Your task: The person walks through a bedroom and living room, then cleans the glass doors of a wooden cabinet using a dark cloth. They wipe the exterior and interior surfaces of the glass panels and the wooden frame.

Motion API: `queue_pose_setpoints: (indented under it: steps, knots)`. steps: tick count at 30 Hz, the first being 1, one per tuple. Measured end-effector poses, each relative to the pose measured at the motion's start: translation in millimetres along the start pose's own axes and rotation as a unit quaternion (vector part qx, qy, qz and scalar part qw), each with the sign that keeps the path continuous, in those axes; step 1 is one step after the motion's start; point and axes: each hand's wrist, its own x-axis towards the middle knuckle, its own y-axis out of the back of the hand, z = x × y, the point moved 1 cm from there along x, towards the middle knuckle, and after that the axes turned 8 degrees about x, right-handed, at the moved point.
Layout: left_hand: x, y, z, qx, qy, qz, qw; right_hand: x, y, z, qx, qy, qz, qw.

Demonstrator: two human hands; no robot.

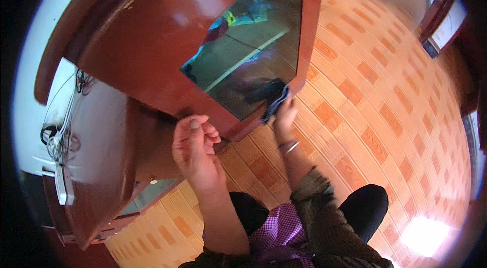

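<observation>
A dark cloth (276, 105) is bunched in my right hand (286, 114), against the lower right corner of a glass panel (247, 55). The glass is dark, glossy and full of reflections, set in a reddish-brown wooden cabinet (152, 47). A bangle circles my right wrist. My left hand (199, 150) is raised by the cabinet's lower edge, its fingers loosely curled and no object visible in it. Whether it touches the wood, I cannot tell.
On the left, a brown wooden surface (102, 131) carries a white power strip (62, 186) and tangled cables (57, 142). Wood-patterned floor tiles (365, 89) stretch to the right. Below are my dark-clad knees (365, 207) and a purple checked cloth (279, 226). Doorways stand at the upper right.
</observation>
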Motion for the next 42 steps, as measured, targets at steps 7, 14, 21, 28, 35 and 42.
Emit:
queue_pose_setpoints:
  steps: [7,14,21,28,35,42]
  knots:
    - [10.3,25.1,7.4,-0.06,-0.08,0.147,0.984,-96.9,-12.1,-16.8,-0.04,0.118,-0.263,0.957]
    - [0.7,24.8,20.9,-0.065,-0.086,0.216,0.97,-186.0,-87.7,-274.7,0.041,0.392,-0.341,0.854]
    - [-0.3,33.1,0.4,-0.121,-0.053,0.222,0.966,-203.8,-111.9,-260.0,0.024,0.575,-0.275,0.77]
    - [-7.8,23.3,19.6,-0.132,-0.1,0.224,0.961,-175.1,-20.1,-64.0,-0.179,0.378,-0.33,0.846]
    - [-10.2,25.1,19.0,-0.129,-0.095,0.235,0.959,-187.3,-94.6,-270.6,0.052,0.515,-0.271,0.812]
    - [-3.3,20.1,6.0,-0.142,-0.044,0.228,0.962,-175.8,-96.9,-232.2,0.046,0.532,-0.258,0.805]
